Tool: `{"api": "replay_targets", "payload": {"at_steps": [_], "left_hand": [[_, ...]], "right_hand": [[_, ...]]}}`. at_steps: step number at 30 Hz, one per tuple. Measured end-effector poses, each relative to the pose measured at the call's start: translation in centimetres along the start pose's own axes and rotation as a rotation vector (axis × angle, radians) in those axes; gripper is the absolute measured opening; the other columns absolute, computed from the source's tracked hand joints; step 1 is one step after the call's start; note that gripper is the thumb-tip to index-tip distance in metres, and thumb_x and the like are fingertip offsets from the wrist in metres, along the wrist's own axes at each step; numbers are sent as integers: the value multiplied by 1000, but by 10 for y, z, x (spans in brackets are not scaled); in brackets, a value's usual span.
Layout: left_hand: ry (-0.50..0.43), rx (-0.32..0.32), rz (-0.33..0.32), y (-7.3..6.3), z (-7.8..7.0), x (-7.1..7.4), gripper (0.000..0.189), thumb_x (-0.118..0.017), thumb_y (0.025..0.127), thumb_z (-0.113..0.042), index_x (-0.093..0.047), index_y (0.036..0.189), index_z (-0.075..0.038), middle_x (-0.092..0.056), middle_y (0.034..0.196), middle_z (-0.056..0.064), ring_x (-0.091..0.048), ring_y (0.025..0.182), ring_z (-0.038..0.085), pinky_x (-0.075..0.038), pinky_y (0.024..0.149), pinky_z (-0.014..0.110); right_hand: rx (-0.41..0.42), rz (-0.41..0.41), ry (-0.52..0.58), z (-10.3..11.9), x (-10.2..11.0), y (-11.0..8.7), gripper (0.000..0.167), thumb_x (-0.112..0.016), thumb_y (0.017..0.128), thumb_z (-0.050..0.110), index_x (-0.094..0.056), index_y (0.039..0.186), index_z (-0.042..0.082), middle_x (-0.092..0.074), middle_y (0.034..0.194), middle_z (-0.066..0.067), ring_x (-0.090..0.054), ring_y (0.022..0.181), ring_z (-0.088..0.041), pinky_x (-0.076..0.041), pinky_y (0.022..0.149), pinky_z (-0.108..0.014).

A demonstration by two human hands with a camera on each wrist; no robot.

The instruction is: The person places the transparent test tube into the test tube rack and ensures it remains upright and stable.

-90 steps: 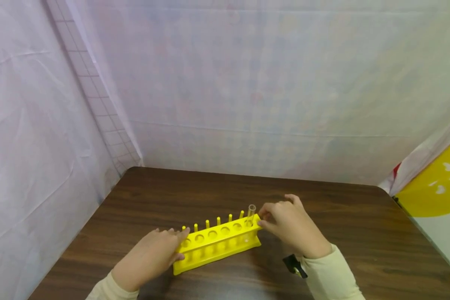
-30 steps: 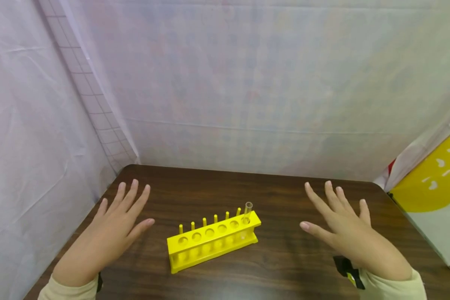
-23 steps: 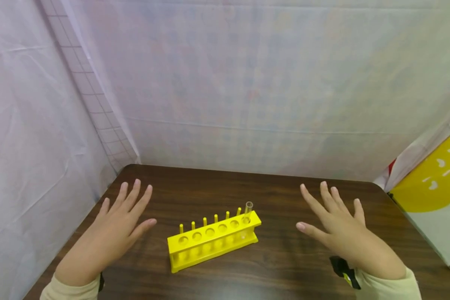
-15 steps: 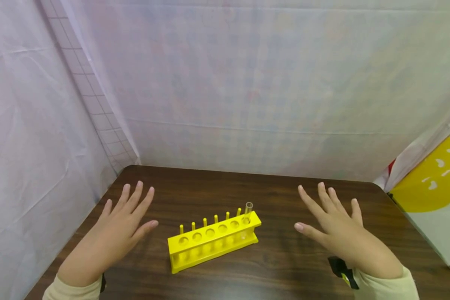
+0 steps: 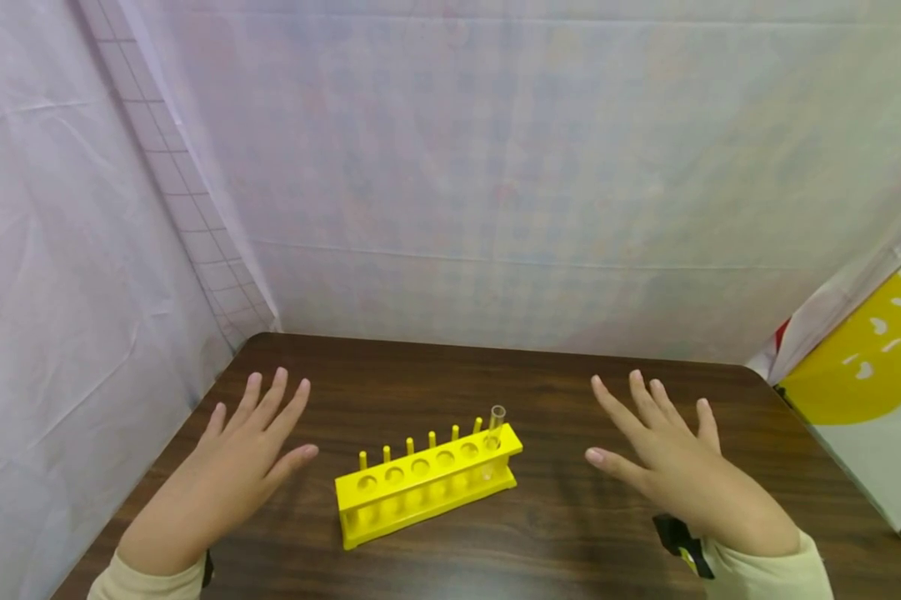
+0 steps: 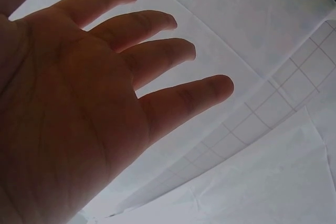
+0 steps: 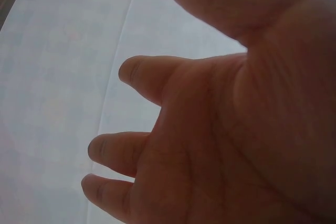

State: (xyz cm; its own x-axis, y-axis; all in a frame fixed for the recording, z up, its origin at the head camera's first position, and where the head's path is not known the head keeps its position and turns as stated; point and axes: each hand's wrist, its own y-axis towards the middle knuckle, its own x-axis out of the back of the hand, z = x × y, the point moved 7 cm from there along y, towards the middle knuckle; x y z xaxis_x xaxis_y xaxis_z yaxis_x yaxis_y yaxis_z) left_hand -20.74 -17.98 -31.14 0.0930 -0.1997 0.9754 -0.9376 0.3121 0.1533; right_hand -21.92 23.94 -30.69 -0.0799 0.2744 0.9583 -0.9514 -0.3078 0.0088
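Note:
A yellow test tube rack [image 5: 429,483] stands at a slant on the table, with a row of holes along its top and several pegs behind them. One clear glass test tube [image 5: 498,421] stands upright in the hole at the right end. To the left of the rack is my left hand [image 5: 228,467], fingers spread and apart from it. My right hand [image 5: 678,462] is spread the same way, off to the right. Both wrist views show bare palms: the left palm [image 6: 73,98] and the right palm [image 7: 226,129] hold nothing.
The dark wood-grain table [image 5: 420,375] has rounded far corners. White cloth [image 5: 533,167] hangs behind it and more hangs at the left. A yellow and white panel [image 5: 863,375] stands beyond the right edge. Black straps [image 5: 678,542] show at the wrists.
Three seconds ago the left hand was on the rack's left end and the right hand at its right end by the test tube. Both have since let go and moved apart, fingers spread.

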Motion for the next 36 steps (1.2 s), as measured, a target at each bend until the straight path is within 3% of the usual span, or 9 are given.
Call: {"api": "replay_targets", "payload": {"at_steps": [15, 23, 36], "left_hand": [[-6, -23, 3, 2, -3, 1, 75, -51, 106, -52, -28, 163, -9, -17, 167, 25, -13, 150, 55, -17, 109, 83], [-5, -27, 1, 3, -4, -1, 75, -52, 105, -51, -29, 163, -9, -17, 167, 25, -14, 150, 55, -16, 110, 82], [-43, -314, 34, 58, -54, -23, 73, -55, 105, -48, -32, 161, -8, -20, 166, 25, -17, 150, 55, -18, 109, 82]], "right_hand": [[2, 3, 1, -2, 0, -1, 85, -52, 101, 61, -9, 167, 29, 2, 167, -32, 0, 151, -57, 29, 105, -75], [3, 5, -8, 0, 0, 0, 84, -51, 101, 63, -12, 167, 28, -1, 167, -33, -4, 151, -57, 26, 106, -77], [-235, -75, -19, -18, 7, -84, 82, -54, 100, 61, -20, 166, 25, -7, 166, -33, -8, 150, -59, 23, 108, -78]]}}
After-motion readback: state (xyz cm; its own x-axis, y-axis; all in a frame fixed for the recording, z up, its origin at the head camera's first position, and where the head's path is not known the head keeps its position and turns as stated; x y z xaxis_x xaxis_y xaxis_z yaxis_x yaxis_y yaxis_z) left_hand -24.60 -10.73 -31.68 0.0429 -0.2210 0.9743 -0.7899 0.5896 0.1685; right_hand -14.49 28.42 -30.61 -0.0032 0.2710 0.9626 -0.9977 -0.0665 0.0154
